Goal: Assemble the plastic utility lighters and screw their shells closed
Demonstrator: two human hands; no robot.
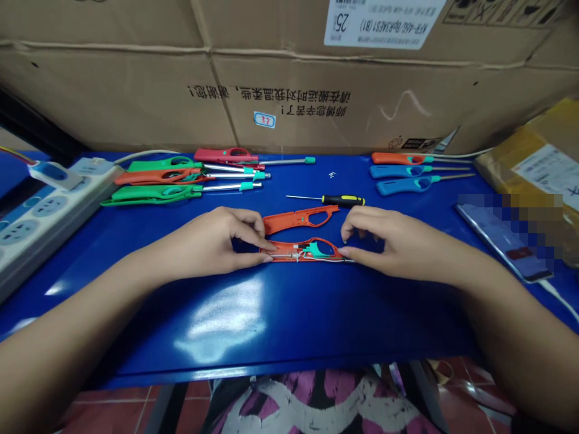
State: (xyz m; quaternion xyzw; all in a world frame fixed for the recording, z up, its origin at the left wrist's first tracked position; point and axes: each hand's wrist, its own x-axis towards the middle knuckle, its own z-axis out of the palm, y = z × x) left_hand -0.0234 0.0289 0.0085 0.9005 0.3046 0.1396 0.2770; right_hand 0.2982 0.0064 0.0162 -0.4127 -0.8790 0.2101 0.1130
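Observation:
An opened orange lighter half [304, 250] with a teal trigger and white inner parts lies on the blue table [280, 313]. My left hand [217, 241] pinches its left end between thumb and fingers. At its right end, my right hand [393, 244] is curled, with the thumb tip against the lighter and the metal rod. The other orange shell half [298, 218] lies just behind, touched by neither hand. A black and yellow screwdriver [337, 199] lies behind that.
Several green, orange and red long lighters [181, 178] lie at the back left, three orange and blue ones [407, 172] at the back right. A white power strip [40, 211] sits at left, a phone [502, 238] at right. Cardboard boxes [289, 90] wall the back.

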